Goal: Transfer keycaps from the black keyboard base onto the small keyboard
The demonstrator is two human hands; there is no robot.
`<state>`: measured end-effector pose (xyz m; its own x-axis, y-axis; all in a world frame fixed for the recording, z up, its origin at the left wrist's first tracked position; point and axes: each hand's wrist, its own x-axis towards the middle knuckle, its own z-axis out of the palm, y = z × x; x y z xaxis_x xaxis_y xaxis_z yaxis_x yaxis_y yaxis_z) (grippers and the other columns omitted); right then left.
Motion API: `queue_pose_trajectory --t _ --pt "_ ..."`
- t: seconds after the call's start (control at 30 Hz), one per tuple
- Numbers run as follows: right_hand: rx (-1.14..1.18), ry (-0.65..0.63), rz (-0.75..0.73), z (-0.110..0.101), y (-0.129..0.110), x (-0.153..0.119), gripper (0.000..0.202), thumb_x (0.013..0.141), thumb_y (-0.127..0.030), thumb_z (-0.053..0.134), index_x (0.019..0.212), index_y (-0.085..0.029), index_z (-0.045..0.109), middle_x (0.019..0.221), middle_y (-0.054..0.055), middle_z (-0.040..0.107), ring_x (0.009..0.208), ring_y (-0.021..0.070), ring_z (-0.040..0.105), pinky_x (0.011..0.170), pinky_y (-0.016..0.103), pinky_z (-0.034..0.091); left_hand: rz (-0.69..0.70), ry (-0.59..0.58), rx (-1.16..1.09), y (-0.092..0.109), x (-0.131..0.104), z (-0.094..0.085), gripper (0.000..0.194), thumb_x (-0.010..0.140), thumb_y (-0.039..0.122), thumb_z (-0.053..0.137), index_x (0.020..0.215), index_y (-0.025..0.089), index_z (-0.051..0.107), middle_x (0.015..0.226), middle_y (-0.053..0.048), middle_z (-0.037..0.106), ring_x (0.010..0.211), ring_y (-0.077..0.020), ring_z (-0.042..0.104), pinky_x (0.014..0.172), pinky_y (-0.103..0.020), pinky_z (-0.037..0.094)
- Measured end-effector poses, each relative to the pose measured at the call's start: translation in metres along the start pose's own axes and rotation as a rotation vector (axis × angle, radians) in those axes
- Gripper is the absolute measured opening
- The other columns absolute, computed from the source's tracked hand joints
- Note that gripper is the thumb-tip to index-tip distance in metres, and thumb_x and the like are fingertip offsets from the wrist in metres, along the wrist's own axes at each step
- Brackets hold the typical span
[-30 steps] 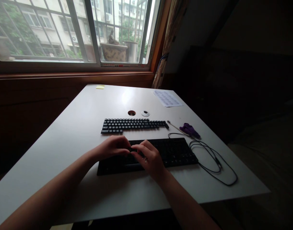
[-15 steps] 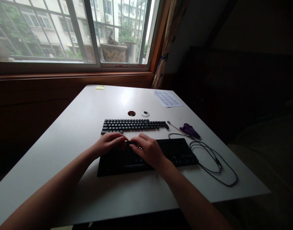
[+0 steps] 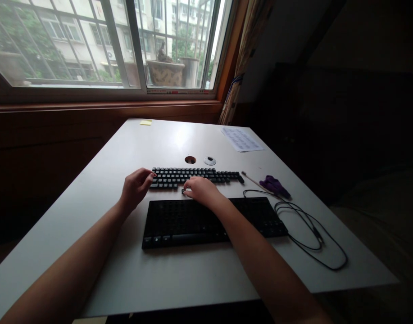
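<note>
My right hand (image 3: 201,190) pinches a small black keycap (image 3: 183,191) between thumb and fingers. It is just below the rows of loose black keycaps (image 3: 172,176) and above the far edge of the black keyboard (image 3: 179,238). At the left end of those rows, my left hand (image 3: 138,185) is curled with its fingertips against the outer keycaps. Whatever is between its fingers, if anything, is hidden. Most of the keyboard shows dark with its caps off, while a space bar and several keys stay along its near edge. My right forearm covers part of it.
A black cable (image 3: 328,265) coils right of the keyboard. A purple cloth (image 3: 275,186) and a thin brush (image 3: 251,180) lie nearby. Farther back are a round table hole (image 3: 190,160), a white ring cover (image 3: 210,160), printed paper (image 3: 243,140) and yellow sticky notes (image 3: 146,122).
Both hands have left the keyboard. My left hand has moved left and away to the end of the keycap rows; my right hand has carried a keycap forward to the rows' near side.
</note>
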<state>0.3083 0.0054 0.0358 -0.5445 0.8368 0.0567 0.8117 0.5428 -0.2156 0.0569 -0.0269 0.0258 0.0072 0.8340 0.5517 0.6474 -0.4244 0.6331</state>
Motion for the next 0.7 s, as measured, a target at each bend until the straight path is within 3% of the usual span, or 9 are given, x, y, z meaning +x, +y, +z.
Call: queue_pose_trajectory --t 0.27,0.47,0.7 --pt "0.034 0.027 0.064 0.005 -0.001 -0.002 0.024 0.087 -0.039 0.062 0.107 -0.029 0.072 0.110 0.002 0.069 0.097 0.0175 0.064 0.083 0.026 0.045 0.173 -0.099 0.094 -0.006 -0.003 0.008 0.018 0.092 0.025 0.050 0.085 0.016 0.064 0.079 -0.003 0.064 0.061 -0.0111 0.053 0.062 -0.023 0.043" --pt "0.024 0.095 0.063 0.001 -0.002 -0.017 0.027 0.089 -0.037 0.060 0.114 -0.033 0.068 0.110 -0.001 0.068 0.095 0.0176 0.066 0.082 0.027 0.047 0.310 -0.192 0.165 -0.008 -0.006 0.014 0.017 0.091 0.022 0.051 0.093 0.017 0.066 0.085 -0.004 0.068 0.063 -0.0107 0.058 0.063 -0.022 0.046" --pt "-0.049 0.003 0.018 0.006 -0.005 -0.023 0.033 0.094 -0.037 0.050 0.123 -0.040 0.063 0.112 -0.002 0.067 0.094 0.0173 0.066 0.081 0.027 0.047 0.389 -0.307 0.364 -0.006 -0.010 0.022 0.024 0.089 0.023 0.052 0.106 0.022 0.069 0.090 -0.003 0.075 0.068 -0.0146 0.067 0.063 -0.024 0.049"
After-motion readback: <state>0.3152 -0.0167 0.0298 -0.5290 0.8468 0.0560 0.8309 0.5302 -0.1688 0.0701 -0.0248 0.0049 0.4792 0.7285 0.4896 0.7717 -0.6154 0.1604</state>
